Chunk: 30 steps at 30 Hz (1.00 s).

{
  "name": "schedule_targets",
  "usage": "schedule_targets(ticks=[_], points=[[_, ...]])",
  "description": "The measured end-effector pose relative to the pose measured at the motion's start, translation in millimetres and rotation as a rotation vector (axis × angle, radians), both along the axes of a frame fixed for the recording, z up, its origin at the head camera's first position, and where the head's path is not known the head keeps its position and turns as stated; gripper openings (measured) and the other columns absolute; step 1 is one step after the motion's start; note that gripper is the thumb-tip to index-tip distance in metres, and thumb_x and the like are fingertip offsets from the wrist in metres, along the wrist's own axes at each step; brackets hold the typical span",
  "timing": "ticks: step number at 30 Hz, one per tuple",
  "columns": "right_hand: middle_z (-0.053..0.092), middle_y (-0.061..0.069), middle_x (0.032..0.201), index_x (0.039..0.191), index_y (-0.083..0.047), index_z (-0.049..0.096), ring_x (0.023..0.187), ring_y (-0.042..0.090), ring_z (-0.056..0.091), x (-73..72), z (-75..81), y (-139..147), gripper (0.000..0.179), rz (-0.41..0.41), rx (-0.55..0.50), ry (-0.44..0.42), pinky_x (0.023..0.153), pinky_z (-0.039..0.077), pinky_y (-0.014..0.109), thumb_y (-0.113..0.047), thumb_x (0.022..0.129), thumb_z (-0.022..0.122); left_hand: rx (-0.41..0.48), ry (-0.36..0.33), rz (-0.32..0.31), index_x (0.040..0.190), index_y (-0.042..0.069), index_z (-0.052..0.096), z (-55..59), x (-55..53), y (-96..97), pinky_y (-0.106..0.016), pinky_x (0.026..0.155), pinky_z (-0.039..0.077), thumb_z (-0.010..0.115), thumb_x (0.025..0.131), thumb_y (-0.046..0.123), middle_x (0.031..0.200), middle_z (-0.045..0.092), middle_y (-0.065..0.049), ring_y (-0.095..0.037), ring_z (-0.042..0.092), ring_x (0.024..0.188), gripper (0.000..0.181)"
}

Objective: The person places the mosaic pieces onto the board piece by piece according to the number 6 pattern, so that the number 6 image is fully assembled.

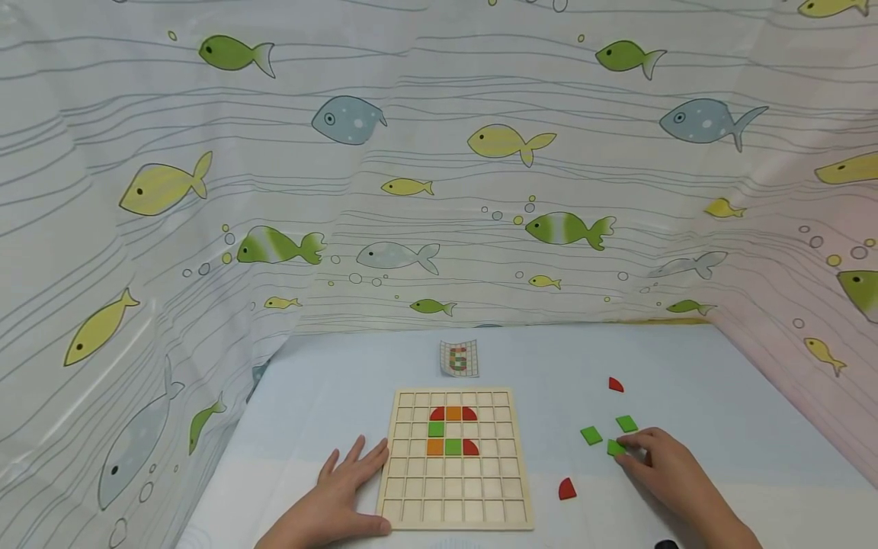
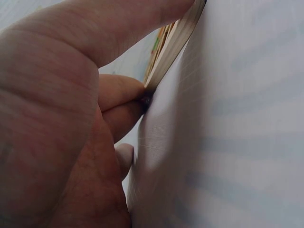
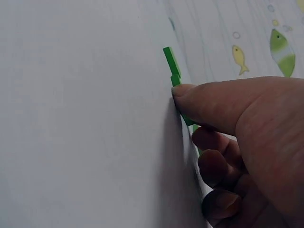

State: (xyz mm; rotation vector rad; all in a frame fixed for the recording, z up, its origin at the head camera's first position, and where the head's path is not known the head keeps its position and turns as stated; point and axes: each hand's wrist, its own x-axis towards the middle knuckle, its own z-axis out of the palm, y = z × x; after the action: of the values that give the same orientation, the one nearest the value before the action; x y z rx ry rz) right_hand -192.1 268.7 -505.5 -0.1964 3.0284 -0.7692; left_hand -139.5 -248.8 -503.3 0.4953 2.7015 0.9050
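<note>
A wooden grid board (image 1: 411, 488) lies on the table, with red quarter-round, orange square and green square tiles set in several of its upper cells. My left hand (image 1: 336, 492) rests spread along the board's left edge, thumb by the near corner; in the left wrist view the fingers (image 2: 121, 90) touch the board's side. Over to the right, my right hand (image 1: 668, 465) pinches a green square tile (image 1: 614, 448) between thumb and forefinger at the table surface. Two more green tiles, one to the left (image 1: 591, 435) and another behind (image 1: 626, 423), lie close by.
One red quarter-round tile (image 1: 616, 384) lies farther back, and another red tile (image 1: 566, 489) is between the board and my right hand. Behind the board is a small pattern card (image 1: 458, 358). A fish-print curtain (image 1: 439, 229) surrounds the table. Something black (image 1: 666, 544) shows at the bottom edge.
</note>
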Motion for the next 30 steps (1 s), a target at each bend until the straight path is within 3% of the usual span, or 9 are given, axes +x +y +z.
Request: schedule_targets(ticks=[5,9,14,18,22,30], points=[[0.063,0.001,0.095,0.103,-0.010,0.075,0.072,0.015,0.049,-1.2,0.9,-2,0.032,-0.038,0.027,-0.019,0.062,0.045,0.032,-0.031,0.079,0.082,0.008,0.001,0.000,0.152,0.004,0.038,-0.3,0.3,-0.7,-0.065,0.109,-0.009,0.079,0.067,0.063,0.160,0.029,-0.006,-0.041,0.004,0.148,0.111],[0.067,0.003,0.099,0.102,-0.009,0.075,0.086,0.022,0.060,-2.0,1.5,-4,0.034,-0.059,0.032,-0.029,0.077,0.053,0.044,-0.031,0.078,0.083,0.002,0.001,0.005,0.151,0.004,0.038,-0.3,0.2,-0.4,-0.065,0.110,-0.009,0.079,0.067,0.063,0.160,0.029,-0.006,-0.041,0.003,0.148,0.111],[0.069,0.005,0.103,0.103,-0.010,0.075,0.102,0.031,0.063,-0.3,3.1,-6,0.034,-0.058,0.011,-0.020,0.088,0.051,0.053,-0.034,0.080,0.081,-0.006,0.003,0.006,0.152,0.004,0.038,-0.3,0.1,0.1,-0.065,0.110,-0.009,0.078,0.067,0.064,0.160,0.029,-0.005,-0.041,0.004,0.149,0.111],[0.068,0.001,0.103,0.103,-0.014,0.076,0.091,0.023,0.061,1.3,6.5,-9,0.031,-0.040,-0.018,0.003,0.079,0.053,0.044,-0.035,0.081,0.080,-0.001,0.003,0.006,0.152,0.004,0.038,0.0,0.6,-0.5,-0.065,0.110,-0.009,0.078,0.067,0.064,0.160,0.029,-0.006,-0.041,0.004,0.149,0.111],[0.067,-0.001,0.101,0.104,-0.015,0.076,0.076,0.016,0.050,1.7,10.8,-16,0.030,-0.013,-0.042,0.003,0.063,0.046,0.032,-0.032,0.079,0.082,0.005,0.003,0.005,0.152,0.004,0.038,-0.1,1.1,-1.1,-0.065,0.110,-0.009,0.078,0.067,0.064,0.159,0.030,-0.006,-0.041,0.004,0.148,0.111],[0.066,-0.010,0.091,0.098,-0.019,0.076,0.072,0.012,0.048,7.3,13.2,-33,0.023,0.061,-0.092,0.093,0.060,0.044,0.026,-0.020,0.077,0.083,-0.007,0.011,0.004,0.152,0.005,0.038,0.7,1.4,-1.0,-0.064,0.110,-0.008,0.078,0.067,0.065,0.159,0.030,-0.005,-0.040,0.004,0.149,0.111]])
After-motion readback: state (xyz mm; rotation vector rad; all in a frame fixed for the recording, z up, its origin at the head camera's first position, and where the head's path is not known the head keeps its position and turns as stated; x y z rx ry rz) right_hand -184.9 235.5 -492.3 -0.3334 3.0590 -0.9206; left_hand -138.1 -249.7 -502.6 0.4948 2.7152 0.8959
